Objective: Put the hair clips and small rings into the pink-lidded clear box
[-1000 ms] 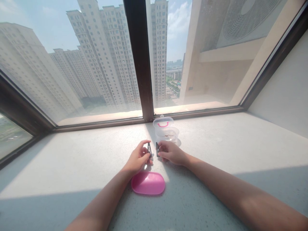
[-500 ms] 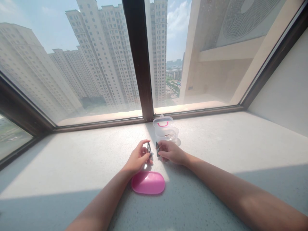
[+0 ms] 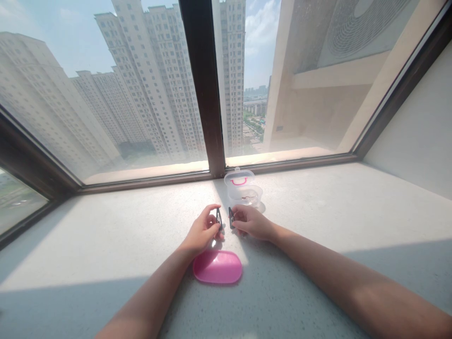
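Observation:
Between the thumb and fingers of my left hand [image 3: 205,229] is a black snap hair clip [image 3: 219,219], held upright. My right hand [image 3: 251,222] pinches a second black hair clip [image 3: 231,218] just across from it, with a small gap between the two clips. Close in front of my left wrist lies a pink oval tray [image 3: 218,267], flat on the sill. Behind my hands stands a clear plastic box [image 3: 260,195] with its lid [image 3: 229,178] raised and a pink handle on that lid. Something thin and brownish lies inside the box, too small to name.
The pale speckled windowsill [image 3: 134,235] carries everything, partly sunlit and partly shaded. A dark window frame [image 3: 208,94] rises right behind the box. On the right a white wall [image 3: 416,127] bounds the sill. Tall buildings show through the glass.

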Demonstrator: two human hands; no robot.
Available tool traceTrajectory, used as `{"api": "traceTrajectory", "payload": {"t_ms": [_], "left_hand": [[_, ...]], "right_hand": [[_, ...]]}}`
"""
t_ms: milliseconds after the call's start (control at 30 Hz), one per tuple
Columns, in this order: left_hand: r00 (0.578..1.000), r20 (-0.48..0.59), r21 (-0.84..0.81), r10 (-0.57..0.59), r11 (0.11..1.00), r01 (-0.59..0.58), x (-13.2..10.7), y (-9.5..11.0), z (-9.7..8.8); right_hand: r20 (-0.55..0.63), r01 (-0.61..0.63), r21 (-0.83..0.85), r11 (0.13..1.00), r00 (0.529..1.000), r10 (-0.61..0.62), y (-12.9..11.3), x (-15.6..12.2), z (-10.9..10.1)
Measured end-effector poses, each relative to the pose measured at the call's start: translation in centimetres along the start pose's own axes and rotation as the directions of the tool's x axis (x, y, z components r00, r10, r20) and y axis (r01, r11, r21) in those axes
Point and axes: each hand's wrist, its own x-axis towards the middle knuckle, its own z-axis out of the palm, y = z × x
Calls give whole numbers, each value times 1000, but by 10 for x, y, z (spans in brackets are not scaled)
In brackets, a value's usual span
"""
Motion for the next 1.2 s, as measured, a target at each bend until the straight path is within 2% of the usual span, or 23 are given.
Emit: {"api": "traceTrajectory", "payload": {"t_ms": [700, 1200], "left_hand": [[1000, -21, -18, 1, 1000, -1, 0, -3, 1], [1000, 1, -34, 0, 999, 0, -1, -4, 1]], "right_hand": [[-10, 29, -43, 999, 1000, -29, 1, 0, 0], [-9, 12, 10, 1000, 1000, -12, 2, 0, 1]]}}
